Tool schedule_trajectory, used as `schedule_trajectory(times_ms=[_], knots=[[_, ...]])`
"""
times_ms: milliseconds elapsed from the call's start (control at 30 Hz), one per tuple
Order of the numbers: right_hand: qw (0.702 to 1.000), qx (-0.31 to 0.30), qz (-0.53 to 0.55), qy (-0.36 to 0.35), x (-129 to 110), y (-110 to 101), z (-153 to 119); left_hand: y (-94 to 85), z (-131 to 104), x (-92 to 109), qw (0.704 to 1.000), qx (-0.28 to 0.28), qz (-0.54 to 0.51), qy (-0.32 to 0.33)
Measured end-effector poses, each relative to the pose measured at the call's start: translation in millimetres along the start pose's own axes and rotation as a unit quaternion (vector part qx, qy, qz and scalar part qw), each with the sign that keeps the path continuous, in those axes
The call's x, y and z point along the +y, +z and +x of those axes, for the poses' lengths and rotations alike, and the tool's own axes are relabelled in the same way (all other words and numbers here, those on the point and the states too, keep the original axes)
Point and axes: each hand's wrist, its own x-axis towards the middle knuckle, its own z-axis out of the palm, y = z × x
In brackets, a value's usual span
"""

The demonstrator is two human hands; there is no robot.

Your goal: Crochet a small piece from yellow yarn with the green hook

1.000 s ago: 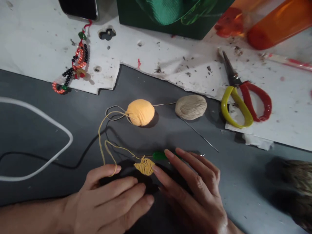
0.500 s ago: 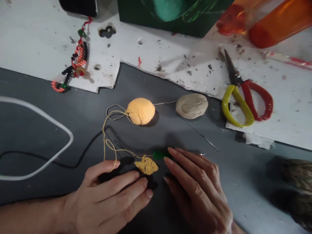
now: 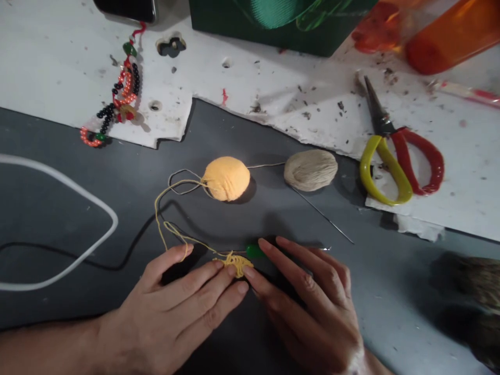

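A small yellow crocheted leaf-like piece (image 3: 236,263) lies on the grey surface, partly under fingertips. My left hand (image 3: 187,307) is open and palm down, its fingertips resting on the piece's lower left edge; the yellow yarn (image 3: 159,208) passes by its thumb. My right hand (image 3: 312,302) is open too: one fingertip touches the piece's right edge, and other fingers lie over a crochet hook with a green grip (image 3: 253,251). The hook's thin shaft lies along the piece's top edge. Behind the hands sits a yellow yarn ball (image 3: 226,178).
To the right lie a beige yarn ball (image 3: 311,171), a thin metal needle (image 3: 324,215) and scissors (image 3: 386,151) with yellow and red handles. A beaded string (image 3: 125,88) hangs from a phone (image 3: 128,9). A white cable (image 3: 78,185) loops at left; a green box (image 3: 265,31) stands behind.
My left fingers have moved up onto the crocheted piece. A fingertip of my right hand has come left to touch its right edge. The yarn loop near my left thumb has shifted left.
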Motion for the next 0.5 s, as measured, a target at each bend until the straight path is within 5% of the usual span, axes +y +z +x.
schedule_trajectory(times_ms=[500], knots=[[0.999,0.021,0.032,-0.004,1.7,-2.7,-0.3,3.1,2.2,0.4,1.0,0.012,0.012,-0.001]])
